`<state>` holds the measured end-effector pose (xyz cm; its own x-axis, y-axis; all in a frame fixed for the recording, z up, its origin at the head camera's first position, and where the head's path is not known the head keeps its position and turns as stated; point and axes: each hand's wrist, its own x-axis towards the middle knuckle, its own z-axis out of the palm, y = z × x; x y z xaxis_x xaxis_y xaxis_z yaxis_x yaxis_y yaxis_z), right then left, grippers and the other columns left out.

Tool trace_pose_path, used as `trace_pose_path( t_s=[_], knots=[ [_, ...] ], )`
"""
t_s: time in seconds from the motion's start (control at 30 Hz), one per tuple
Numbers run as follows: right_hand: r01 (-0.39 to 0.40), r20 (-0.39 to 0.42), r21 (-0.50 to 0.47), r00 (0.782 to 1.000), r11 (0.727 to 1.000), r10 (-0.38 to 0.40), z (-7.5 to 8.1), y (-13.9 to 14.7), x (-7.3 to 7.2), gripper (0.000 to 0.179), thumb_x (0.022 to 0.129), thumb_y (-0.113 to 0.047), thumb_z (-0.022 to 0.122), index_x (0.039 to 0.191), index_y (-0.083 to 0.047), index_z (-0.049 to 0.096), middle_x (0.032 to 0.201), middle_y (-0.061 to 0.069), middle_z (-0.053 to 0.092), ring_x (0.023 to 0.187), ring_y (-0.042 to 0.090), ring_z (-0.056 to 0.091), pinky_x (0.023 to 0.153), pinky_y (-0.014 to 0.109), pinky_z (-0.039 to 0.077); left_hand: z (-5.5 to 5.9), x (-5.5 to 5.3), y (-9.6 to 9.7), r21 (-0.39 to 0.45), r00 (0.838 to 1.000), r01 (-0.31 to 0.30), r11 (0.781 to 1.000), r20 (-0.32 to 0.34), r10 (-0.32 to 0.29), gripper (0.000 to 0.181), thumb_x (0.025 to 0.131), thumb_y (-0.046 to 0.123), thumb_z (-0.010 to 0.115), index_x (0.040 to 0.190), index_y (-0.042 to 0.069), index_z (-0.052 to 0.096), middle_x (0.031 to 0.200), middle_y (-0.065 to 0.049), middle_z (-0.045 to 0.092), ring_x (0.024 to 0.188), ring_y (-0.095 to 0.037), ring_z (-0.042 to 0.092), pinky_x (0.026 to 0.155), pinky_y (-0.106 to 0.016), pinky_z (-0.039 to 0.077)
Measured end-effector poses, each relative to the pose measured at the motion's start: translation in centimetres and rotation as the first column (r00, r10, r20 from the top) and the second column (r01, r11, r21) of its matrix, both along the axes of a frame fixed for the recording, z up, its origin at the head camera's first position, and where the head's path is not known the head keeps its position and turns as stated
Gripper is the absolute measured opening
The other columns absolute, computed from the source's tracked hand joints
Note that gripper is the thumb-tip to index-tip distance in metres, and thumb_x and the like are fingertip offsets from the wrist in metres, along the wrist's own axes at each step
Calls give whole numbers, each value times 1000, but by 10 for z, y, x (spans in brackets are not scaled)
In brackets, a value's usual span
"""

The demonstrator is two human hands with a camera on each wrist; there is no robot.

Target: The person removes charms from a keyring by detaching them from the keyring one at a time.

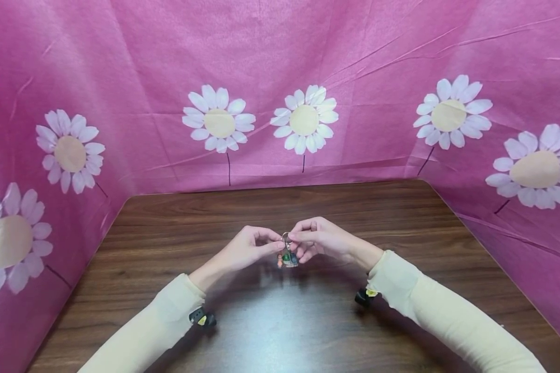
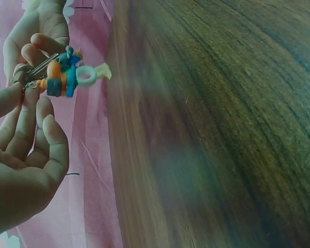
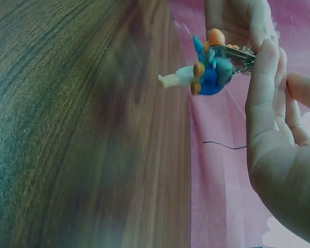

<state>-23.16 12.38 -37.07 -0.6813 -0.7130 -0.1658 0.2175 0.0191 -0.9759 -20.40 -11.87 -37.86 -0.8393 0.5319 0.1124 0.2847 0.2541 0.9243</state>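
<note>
Between my two hands, above the table, hangs a keychain with small colourful figures, orange, green and blue. Its metal ring is pinched from the left by the thumb and finger of my left hand. From the other side my right hand pinches the same ring between thumb and forefinger. In the left wrist view the charms dangle on short chains, one with a pale ring-shaped part. The right wrist view shows a blue figure beside my fingers; the ring itself is mostly hidden there.
A dark wood-grain table lies under both hands. Pink cloth printed with white daisies rises behind it and along both sides. Small black devices are strapped below each pale sleeve cuff.
</note>
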Motion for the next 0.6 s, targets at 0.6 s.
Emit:
trace_pose_path(
  t_s=[0.6],
  knots=[
    [18, 93, -24, 996, 1000, -15, -6, -3, 2, 7, 99, -11, 62, 96, -9, 68, 85, 5, 70, 68, 13, 66, 66, 31, 60, 8, 3, -1, -174, 987, 56, 983, -136, -80, 15, 99, 22, 69, 100, 13, 80, 83, -1, 75, 60, -10, 55, 54, -21, 41]
  ],
)
